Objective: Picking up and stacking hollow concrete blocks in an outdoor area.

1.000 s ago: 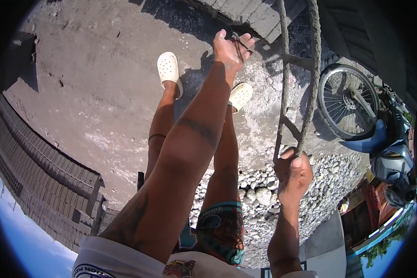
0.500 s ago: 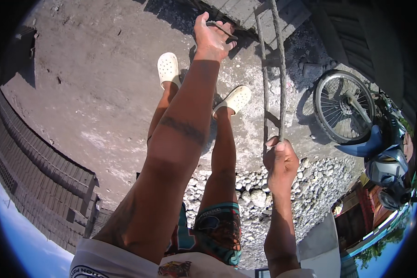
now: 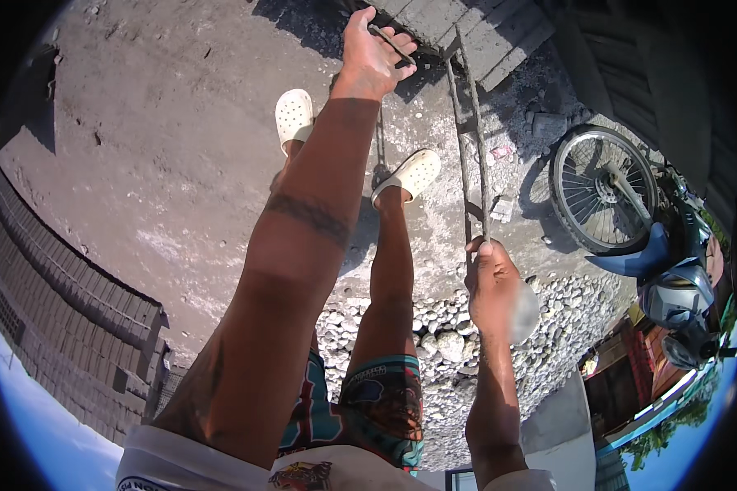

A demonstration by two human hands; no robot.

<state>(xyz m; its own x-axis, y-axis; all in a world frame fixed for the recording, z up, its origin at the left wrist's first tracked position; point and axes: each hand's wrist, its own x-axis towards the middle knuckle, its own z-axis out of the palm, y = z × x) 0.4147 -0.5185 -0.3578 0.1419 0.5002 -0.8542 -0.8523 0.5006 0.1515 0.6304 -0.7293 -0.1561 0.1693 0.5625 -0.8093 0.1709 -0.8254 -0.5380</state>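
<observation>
Left hand (image 3: 374,53): far forward, near top of view, palm up. Thumb apart from the fingers, fingers loosely spread, not clamped. Short dark bar (image 3: 393,46) slants across those fingers, lying on them, its lower end reaching past them.

Right hand (image 3: 493,278): closer to the body, right of the legs. Fingers wrapped and clamped on the near end of the frame (image 3: 467,128), thumb uppermost along it. Frame is two long thin rods, side by side, joined by short crosspieces; narrow, ladder-like. Runs from right hand away from the body, far end by the edge of the grey blocks (image 3: 499,61). Cannot tell whether it touches them. Left hand well apart from the frame, to its left.

Underfoot: dusty grey ground (image 3: 180,155), two pale clogs (image 3: 414,175) on the feet, both left of the frame. Gravel (image 3: 577,327) spread below and beside the right hand. Motorbike (image 3: 681,295) to the right, its spoked wheel (image 3: 588,176) turned toward the frame, well apart from it. Long rows of bricks (image 3: 65,303) at far left, bent by the lens
</observation>
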